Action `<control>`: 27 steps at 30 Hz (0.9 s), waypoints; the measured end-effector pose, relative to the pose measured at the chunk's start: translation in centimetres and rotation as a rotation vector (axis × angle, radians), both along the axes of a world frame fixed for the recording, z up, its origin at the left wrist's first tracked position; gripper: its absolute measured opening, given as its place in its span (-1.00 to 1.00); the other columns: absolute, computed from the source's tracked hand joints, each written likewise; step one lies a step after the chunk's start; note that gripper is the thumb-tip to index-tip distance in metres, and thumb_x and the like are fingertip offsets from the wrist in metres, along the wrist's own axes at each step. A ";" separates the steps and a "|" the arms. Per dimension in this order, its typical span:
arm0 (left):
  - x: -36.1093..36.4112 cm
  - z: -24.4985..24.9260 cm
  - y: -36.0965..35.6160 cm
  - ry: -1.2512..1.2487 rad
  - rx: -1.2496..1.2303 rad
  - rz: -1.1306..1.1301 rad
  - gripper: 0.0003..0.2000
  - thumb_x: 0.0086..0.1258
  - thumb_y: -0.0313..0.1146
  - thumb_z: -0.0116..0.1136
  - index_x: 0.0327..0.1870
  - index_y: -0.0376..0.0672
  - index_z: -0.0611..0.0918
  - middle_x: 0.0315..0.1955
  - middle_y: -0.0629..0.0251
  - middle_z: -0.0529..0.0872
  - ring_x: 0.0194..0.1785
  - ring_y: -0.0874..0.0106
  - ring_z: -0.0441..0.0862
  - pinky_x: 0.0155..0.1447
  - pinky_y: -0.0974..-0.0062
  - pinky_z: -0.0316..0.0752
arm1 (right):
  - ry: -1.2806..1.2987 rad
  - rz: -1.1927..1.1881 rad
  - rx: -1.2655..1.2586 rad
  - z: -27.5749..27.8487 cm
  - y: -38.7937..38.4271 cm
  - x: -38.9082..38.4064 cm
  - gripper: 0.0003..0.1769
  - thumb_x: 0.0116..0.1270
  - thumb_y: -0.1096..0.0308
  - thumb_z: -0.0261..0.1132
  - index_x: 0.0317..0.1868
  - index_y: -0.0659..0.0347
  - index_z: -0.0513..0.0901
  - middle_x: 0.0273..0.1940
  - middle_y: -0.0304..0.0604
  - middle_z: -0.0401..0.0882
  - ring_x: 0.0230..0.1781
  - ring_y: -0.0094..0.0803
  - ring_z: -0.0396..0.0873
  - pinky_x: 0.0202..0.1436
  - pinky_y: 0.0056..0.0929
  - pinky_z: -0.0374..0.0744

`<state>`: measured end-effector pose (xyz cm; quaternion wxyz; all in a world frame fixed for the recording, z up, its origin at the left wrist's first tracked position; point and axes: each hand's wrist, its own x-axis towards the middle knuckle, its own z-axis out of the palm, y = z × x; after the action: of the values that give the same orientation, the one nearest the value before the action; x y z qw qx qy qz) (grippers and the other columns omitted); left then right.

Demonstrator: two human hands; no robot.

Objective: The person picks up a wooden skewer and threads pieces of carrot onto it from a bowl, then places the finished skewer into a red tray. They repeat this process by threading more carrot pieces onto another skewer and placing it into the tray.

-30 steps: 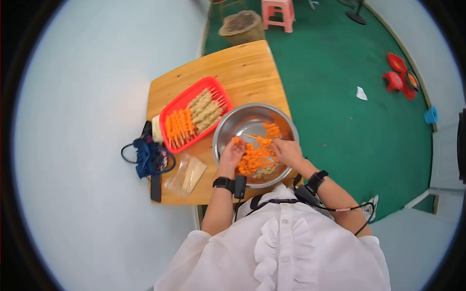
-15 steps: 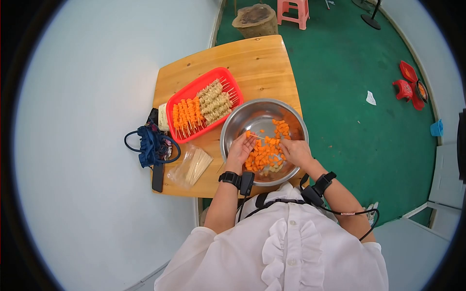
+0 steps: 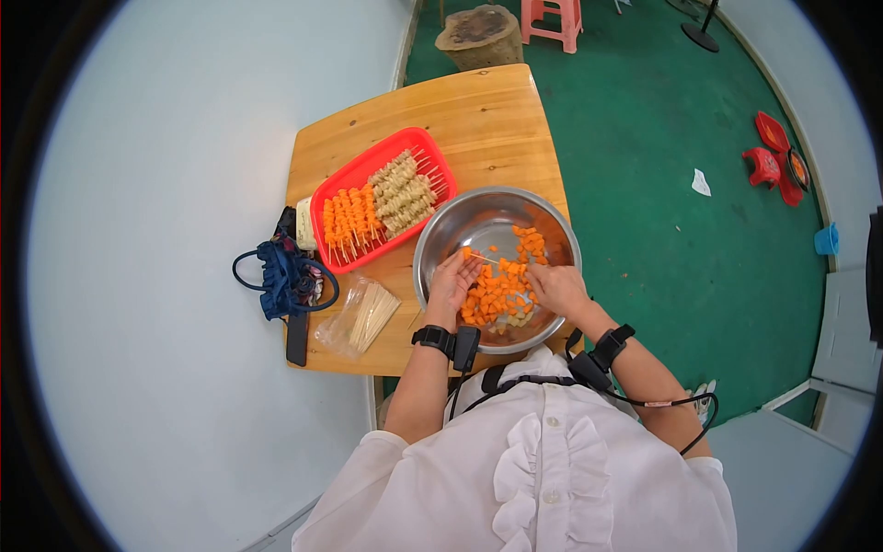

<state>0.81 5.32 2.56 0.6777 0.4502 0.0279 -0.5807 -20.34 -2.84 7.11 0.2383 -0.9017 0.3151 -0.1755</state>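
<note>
A steel bowl [image 3: 432, 296] holds many orange chunks [image 3: 495, 300] that look like carrot, with some paler pieces near its close rim. Over its left side my left hand [image 3: 451, 283] is closed on a thin wooden skewer [image 3: 484, 258], palm turned up, with an orange chunk at the skewer's left end by the fingertips. The skewer slants toward my right hand [image 3: 559, 288], whose fingers are pinched together low over the orange chunks. What sits between those fingertips is hidden. Beyond the bowl, a red tray [image 3: 354, 175] holds rows of orange skewers [image 3: 351, 221] and beige, folded-looking skewers [image 3: 403, 195].
A plastic bag of bare skewers [image 3: 370, 316] lies on the wooden table [image 3: 497, 120] left of the bowl. A blue handbag [image 3: 280, 278] and a dark phone-like slab [image 3: 297, 339] are at the left edge. A tree stump [image 3: 483, 39] and pink stool [image 3: 555, 20] stand beyond.
The whole view has shifted slightly. Both hands stay over the bowl in nearly the same pose, the skewer still between them.
</note>
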 end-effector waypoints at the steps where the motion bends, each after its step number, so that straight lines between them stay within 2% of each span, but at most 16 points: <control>1: -0.1 0.1 0.0 -0.009 0.006 0.003 -0.81 0.33 -0.40 0.00 -0.14 -0.33 0.48 -0.18 0.03 0.59 -0.09 0.29 0.56 -0.01 0.42 0.51 | 0.002 0.002 -0.002 0.1 0.0 0.0 -0.80 0.20 0.25 0.11 -0.49 0.15 0.50 -0.70 -0.04 0.48 -0.66 -0.11 0.50 -0.57 -0.18 0.45; 27: -0.1 -0.1 -0.1 -0.008 0.026 0.022 -0.81 0.33 -0.42 0.00 -0.14 -0.35 0.48 -0.19 0.02 0.58 -0.11 0.29 0.57 0.00 0.43 0.53 | -0.004 0.005 -0.012 -0.1 -0.2 0.0 -0.79 0.21 0.25 0.11 -0.50 0.18 0.49 -0.69 -0.02 0.48 -0.66 -0.11 0.50 -0.58 -0.19 0.45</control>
<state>0.67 5.20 2.47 0.6784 0.4609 0.0376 -0.5709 -20.35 -3.00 7.03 0.2343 -0.9035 0.3112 -0.1787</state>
